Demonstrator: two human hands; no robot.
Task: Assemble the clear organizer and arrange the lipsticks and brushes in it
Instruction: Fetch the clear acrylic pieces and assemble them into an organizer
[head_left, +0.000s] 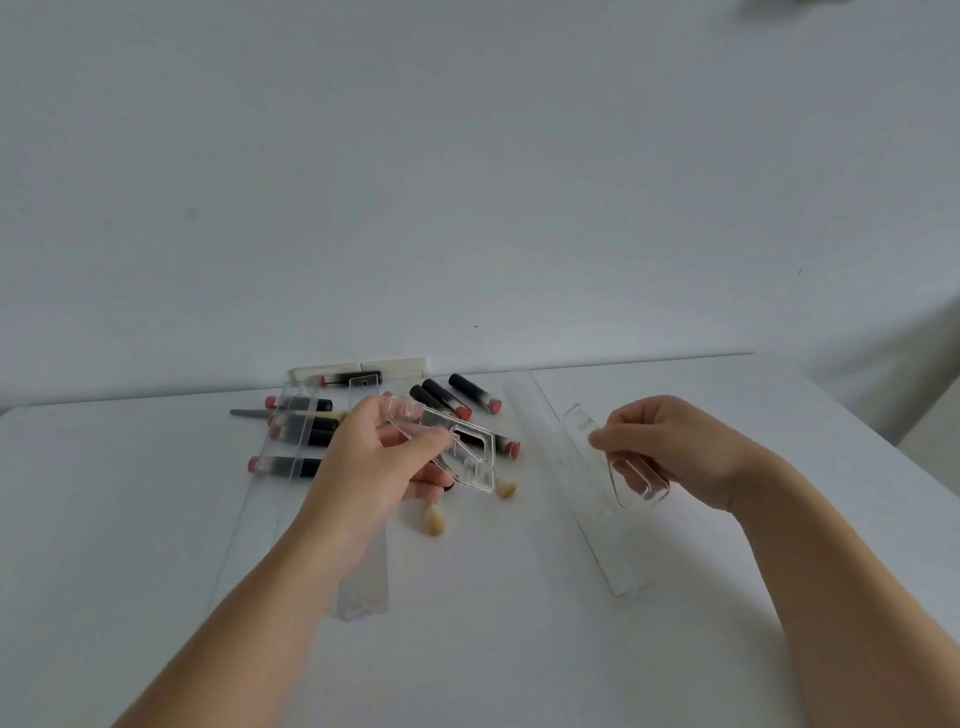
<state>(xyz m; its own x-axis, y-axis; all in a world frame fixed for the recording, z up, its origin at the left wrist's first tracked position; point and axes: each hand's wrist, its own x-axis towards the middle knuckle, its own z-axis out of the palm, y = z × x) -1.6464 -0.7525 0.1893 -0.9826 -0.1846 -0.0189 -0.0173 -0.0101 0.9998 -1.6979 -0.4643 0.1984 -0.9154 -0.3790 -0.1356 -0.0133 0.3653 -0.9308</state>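
A: What is in front of you, from left to right?

B: At about 10 o'clock on the white surface (519, 597) lie the lipsticks (298, 436), black tubes with pink ends, partly under a long clear panel (291, 457). More lipsticks (475, 392) sit near 12 o'clock. A thin brush (285, 414) lies among the left group, and pale brush tips (435, 521) show just below your left hand.

A: And your hands?

B: Your left hand (374, 457) is curled round a small clear slotted piece (467, 457), held off the surface. Your right hand (670, 447), at 2 o'clock, pinches a second clear piece (636, 480) just above another long clear panel (587, 493). The two pieces are well apart.

A: How do you do this step well?

B: It looks like early assembly; nothing is joined yet. Turn each piece until you feel its slot, then line the slot up with the edge of the panel before pressing. Clear plastic hides its edges, so trust your fingertips. Press straight, not at a tilt, since thin tabs would likely snap. Keep the lipsticks out of the way; they will probably roll if nudged.
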